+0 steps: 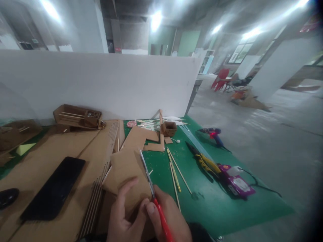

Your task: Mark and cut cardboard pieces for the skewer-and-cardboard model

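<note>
A brown piece of cardboard [128, 174] is held up near the bottom middle, pinched between the thumb and fingers of my left hand [126, 215]. My right hand [169, 215] grips scissors [161, 215] with red handles, its thumb lying against them. The metal blades point up and away along the right edge of the cardboard. Both thumbs are close together at the lower edge of the cardboard. Behind it, cut cardboard pieces [137, 137] lie on the green table [202, 208].
Left, a black phone [54, 188] lies on large cardboard sheets. Wooden sticks [180, 171], yellow-black pliers [204, 163], a purple box [237, 185] and a glue gun [214, 136] lie right. A small cardboard box [169, 128] stands behind; a white partition [101, 80] rises beyond.
</note>
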Tool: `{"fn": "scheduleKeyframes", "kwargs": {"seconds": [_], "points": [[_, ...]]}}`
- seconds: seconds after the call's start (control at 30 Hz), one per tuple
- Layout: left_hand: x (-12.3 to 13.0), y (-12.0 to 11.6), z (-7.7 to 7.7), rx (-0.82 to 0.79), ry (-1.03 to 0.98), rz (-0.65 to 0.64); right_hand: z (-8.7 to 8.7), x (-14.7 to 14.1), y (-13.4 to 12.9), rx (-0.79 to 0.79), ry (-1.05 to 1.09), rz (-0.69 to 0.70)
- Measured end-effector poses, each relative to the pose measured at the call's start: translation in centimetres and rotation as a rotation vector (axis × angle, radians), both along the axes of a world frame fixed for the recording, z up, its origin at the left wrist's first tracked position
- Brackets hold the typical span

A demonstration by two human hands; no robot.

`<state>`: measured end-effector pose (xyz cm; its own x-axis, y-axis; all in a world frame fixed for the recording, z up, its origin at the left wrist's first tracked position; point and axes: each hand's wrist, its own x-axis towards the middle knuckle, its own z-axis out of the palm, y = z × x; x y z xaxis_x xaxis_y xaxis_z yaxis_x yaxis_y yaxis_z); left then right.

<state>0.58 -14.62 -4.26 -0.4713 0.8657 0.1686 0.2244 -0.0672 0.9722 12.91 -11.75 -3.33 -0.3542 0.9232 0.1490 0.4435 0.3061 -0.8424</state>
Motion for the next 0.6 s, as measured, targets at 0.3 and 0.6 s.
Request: {"fn": "scheduleKeyframes", "kwargs": {"seconds": [0.3, 0.6], "points": [[0.1, -0.1, -0.9, 0.006, -0.014, -0.003, 0.6, 0.0, -0.6, 0.054, 0.009, -0.078], [0.1, -0.2, -0.4, 0.003, -0.044, 0.015, 1.1, 0.5, -1.3, -0.006, 0.16, 0.031]]}}
